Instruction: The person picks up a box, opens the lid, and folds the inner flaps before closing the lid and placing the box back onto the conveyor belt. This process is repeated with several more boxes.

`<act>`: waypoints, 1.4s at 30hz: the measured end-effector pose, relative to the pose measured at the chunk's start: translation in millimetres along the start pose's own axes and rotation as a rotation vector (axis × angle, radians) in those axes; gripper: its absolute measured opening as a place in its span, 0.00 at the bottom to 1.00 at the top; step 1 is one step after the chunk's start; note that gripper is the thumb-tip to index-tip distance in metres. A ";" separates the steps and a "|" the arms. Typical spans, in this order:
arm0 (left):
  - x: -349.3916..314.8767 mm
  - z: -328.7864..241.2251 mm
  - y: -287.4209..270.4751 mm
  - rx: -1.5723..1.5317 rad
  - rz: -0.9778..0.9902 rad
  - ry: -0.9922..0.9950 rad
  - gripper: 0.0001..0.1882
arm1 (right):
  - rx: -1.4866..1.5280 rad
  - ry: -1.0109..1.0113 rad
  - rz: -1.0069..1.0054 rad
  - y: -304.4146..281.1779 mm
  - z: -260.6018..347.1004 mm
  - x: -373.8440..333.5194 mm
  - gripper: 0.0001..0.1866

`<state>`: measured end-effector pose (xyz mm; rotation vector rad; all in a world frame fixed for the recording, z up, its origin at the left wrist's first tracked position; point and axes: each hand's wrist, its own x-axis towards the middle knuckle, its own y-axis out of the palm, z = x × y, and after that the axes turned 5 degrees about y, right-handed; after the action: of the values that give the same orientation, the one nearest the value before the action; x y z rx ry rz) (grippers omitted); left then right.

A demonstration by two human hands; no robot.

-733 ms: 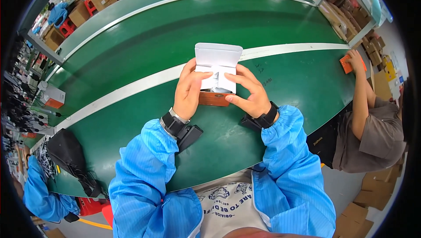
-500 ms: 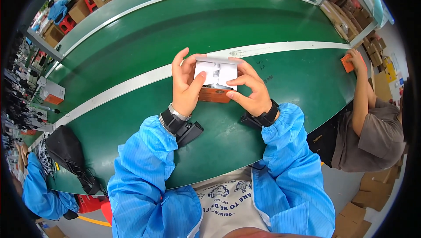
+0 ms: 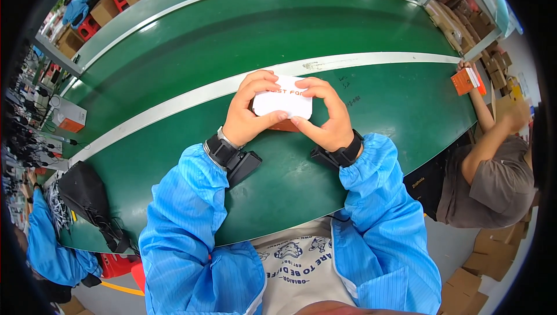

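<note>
Listed, largest first: the green table (image 3: 174,65), a long belt-like surface with a pale stripe running across it. Next I log a black bag (image 3: 87,196) at its near left edge, then a co-worker's arm at far right holding a small orange box (image 3: 464,81) (well apart from my own work). My left hand (image 3: 249,112) and right hand (image 3: 325,118) both curl around a small white box (image 3: 282,104) from either side, fingers over its top edge, thumbs under; it sits mid-table, just above an orange-brown piece (image 3: 285,125) that is mostly hidden.
</note>
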<state>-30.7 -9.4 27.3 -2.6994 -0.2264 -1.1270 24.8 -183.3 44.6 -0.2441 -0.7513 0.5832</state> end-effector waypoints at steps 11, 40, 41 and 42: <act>-4.7 -1.1 -1.2 -0.074 -0.059 -0.112 0.10 | -0.124 -0.047 0.018 2.4 2.3 -0.8 0.11; -14.9 22.1 -2.1 -0.160 -0.123 -0.327 0.27 | -0.006 0.521 -0.072 -29.5 -67.9 -4.5 0.40; -15.2 23.1 -3.7 -0.178 -0.167 -0.386 0.26 | -0.066 0.544 -0.184 -41.1 -79.1 -5.2 0.40; -15.4 23.4 -5.1 -0.195 -0.211 -0.445 0.26 | -0.125 0.566 -0.296 -53.9 -89.6 -6.4 0.39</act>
<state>-26.5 0.4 0.9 -3.1352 -0.5029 -0.6007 106.0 -231.4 -0.8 -0.3854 -0.2643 0.1668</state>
